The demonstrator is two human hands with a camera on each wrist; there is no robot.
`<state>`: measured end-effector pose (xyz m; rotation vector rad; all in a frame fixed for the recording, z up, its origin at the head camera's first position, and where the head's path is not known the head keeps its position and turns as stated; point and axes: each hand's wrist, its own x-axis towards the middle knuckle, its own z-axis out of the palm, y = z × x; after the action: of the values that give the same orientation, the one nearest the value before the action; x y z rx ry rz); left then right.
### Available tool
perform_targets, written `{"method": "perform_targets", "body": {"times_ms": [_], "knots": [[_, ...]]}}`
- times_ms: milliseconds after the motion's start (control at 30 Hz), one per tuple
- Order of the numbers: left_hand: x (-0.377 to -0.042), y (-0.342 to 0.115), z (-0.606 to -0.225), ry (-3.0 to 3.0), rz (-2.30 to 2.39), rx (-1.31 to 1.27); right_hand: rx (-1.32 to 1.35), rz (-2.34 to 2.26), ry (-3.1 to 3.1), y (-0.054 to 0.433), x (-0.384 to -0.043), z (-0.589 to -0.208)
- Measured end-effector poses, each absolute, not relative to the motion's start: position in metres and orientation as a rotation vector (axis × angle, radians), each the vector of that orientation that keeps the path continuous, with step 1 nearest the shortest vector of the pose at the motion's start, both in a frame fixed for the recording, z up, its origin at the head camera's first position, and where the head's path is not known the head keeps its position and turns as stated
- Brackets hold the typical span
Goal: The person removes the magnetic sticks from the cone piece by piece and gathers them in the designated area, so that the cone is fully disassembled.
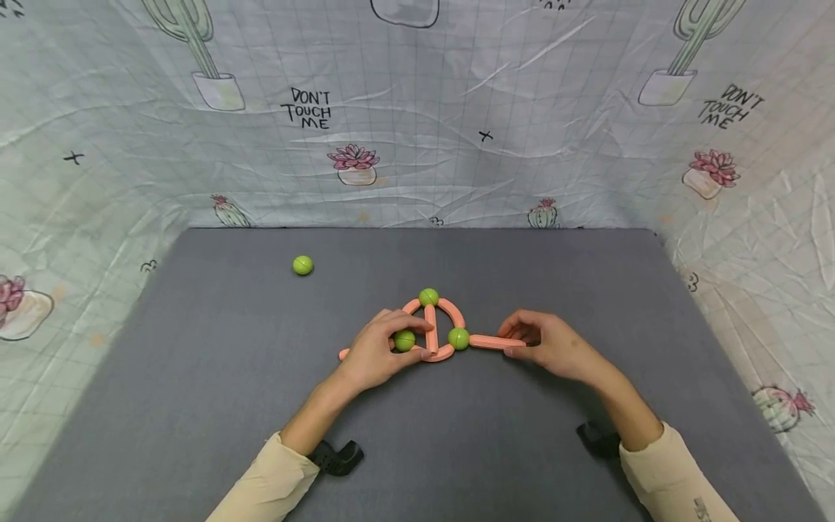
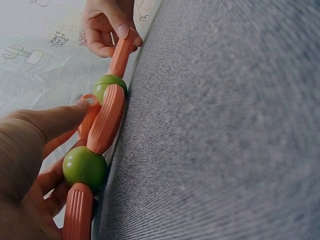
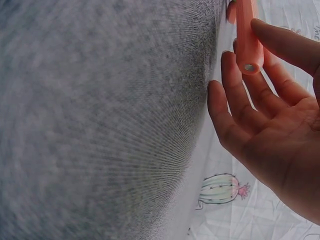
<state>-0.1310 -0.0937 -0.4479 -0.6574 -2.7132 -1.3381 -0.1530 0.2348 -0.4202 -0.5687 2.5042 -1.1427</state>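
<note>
Left hand (image 1: 380, 348) pinches the middle stick (image 1: 430, 319) near its lower end, mid-frame, apparently to control its angle within the ring of curved pieces (image 1: 453, 312). Right hand (image 1: 553, 344) grips the outer end of the right stick (image 1: 489, 342), right of centre, likely steadying the adjoining green ball (image 1: 459, 338). Loose ball (image 1: 303, 265) sits apart, upper left.

We logged a dark grey woven-textured tabletop (image 1: 196, 362), backed and flanked by a wrinkled pale grid-print fabric backdrop (image 1: 417, 87). On it we noted tall potted cacti (image 1: 201, 54) upper left and right, "DON'T TOUCH ME" lettering (image 1: 309, 109) near each, pink potted succulents (image 1: 355, 163) lower, small pink-flowered cacti (image 1: 543, 216) by the far edge.
</note>
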Motion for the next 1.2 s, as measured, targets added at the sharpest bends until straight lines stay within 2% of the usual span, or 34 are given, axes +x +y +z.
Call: {"method": "perform_targets", "body": {"times_ms": [1200], "knots": [[-0.1296, -0.0947, -0.4488, -2.721, -1.339, -0.649, -0.630, -1.144, 2.494, 0.2349, -0.1553, -0.4198]]}}
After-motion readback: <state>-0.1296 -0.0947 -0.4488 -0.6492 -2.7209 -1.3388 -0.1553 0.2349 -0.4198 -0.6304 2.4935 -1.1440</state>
